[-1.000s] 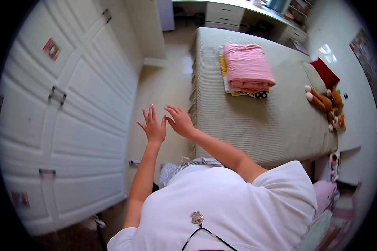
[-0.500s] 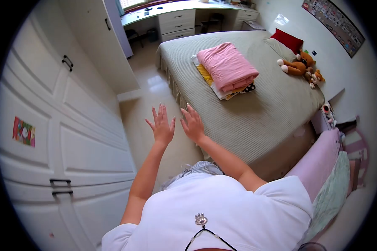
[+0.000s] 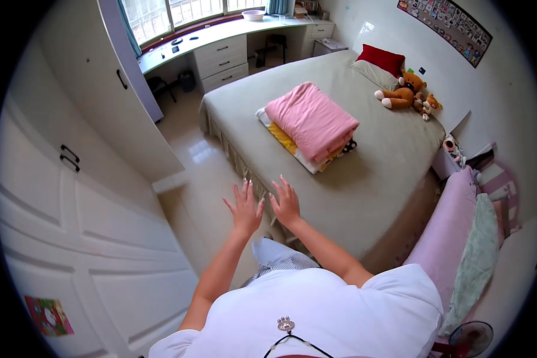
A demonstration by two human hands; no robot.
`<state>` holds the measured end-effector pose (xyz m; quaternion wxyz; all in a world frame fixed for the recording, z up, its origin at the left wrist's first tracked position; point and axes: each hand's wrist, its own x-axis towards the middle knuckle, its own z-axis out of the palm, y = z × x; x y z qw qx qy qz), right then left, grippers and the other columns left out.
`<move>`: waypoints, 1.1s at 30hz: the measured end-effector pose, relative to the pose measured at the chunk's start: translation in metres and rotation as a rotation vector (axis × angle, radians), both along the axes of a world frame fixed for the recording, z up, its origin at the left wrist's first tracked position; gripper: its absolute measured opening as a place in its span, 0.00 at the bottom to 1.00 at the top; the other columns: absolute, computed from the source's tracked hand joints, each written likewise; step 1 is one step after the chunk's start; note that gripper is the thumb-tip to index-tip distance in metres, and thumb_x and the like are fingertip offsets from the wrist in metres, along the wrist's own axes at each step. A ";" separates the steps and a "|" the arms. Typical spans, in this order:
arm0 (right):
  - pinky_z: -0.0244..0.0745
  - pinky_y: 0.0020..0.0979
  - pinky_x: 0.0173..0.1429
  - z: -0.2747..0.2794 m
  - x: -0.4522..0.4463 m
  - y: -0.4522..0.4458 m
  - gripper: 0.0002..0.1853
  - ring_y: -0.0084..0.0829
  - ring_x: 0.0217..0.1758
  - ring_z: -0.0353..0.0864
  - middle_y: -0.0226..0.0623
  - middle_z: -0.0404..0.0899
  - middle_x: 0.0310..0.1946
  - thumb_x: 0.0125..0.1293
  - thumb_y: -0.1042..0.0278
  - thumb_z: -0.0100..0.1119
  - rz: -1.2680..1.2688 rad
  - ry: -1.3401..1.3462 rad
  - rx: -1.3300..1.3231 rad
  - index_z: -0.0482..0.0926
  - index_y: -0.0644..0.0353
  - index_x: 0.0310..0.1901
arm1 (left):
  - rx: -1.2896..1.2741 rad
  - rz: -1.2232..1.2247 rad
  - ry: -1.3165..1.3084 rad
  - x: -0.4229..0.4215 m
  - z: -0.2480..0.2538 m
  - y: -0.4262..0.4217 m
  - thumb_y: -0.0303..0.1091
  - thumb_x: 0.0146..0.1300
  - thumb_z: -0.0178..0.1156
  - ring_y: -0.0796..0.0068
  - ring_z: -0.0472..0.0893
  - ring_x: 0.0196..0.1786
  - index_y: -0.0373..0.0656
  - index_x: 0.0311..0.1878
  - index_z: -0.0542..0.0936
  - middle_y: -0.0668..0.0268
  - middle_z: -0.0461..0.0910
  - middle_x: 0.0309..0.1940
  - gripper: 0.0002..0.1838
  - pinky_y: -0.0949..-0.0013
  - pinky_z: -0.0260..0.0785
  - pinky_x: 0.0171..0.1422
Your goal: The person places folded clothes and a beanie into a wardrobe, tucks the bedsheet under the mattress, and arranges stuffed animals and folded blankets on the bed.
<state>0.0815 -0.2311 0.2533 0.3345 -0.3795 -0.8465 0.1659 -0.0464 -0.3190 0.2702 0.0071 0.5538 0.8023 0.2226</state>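
Both hands are held out in front of my body with nothing in them. My left hand (image 3: 244, 207) has its fingers spread, over the tiled floor beside the bed. Close to it on the right, my right hand (image 3: 286, 201) is open too, fingers apart, near the side edge of the bed (image 3: 394, 155). A folded pink quilt (image 3: 313, 119) lies on the bed beyond my hands, on top of folded yellow and white bedding (image 3: 282, 138). Neither hand touches the pile.
White wardrobe doors (image 3: 119, 221) line the left side. A curved desk (image 3: 191, 45) with drawers runs under the window. Teddy bears (image 3: 406, 92) and a red pillow (image 3: 380, 59) rest at the bed's head. A pink padded roll (image 3: 441, 215) and a fan (image 3: 471, 339) are at right.
The view has tilted up and shifted, showing more of the window and desk. My hands sit lower in the picture, still open and empty. The quilt pile has not visibly been disturbed.
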 end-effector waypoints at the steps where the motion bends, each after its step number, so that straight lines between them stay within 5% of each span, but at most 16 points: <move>1: 0.61 0.46 0.66 0.002 -0.014 0.016 0.25 0.50 0.64 0.64 0.47 0.61 0.66 0.62 0.63 0.56 -0.013 0.005 0.012 0.69 0.56 0.61 | 0.000 -0.007 -0.007 -0.013 0.001 0.015 0.49 0.67 0.51 0.54 0.38 0.78 0.41 0.72 0.55 0.64 0.49 0.75 0.36 0.25 0.25 0.69; 11: 0.59 0.45 0.68 0.040 -0.104 0.162 0.26 0.48 0.67 0.62 0.47 0.61 0.66 0.61 0.64 0.57 -0.074 0.037 0.005 0.68 0.56 0.62 | 0.013 -0.177 0.047 -0.108 0.029 0.202 0.48 0.65 0.52 0.54 0.38 0.79 0.40 0.72 0.56 0.63 0.50 0.75 0.37 0.27 0.25 0.70; 33: 0.65 0.45 0.62 0.035 -0.180 0.302 0.25 0.50 0.61 0.69 0.49 0.69 0.60 0.57 0.72 0.63 -0.955 0.110 0.169 0.72 0.61 0.58 | 0.013 -1.018 0.031 -0.185 0.040 0.466 0.51 0.65 0.52 0.53 0.41 0.78 0.43 0.72 0.56 0.64 0.51 0.75 0.37 0.27 0.29 0.70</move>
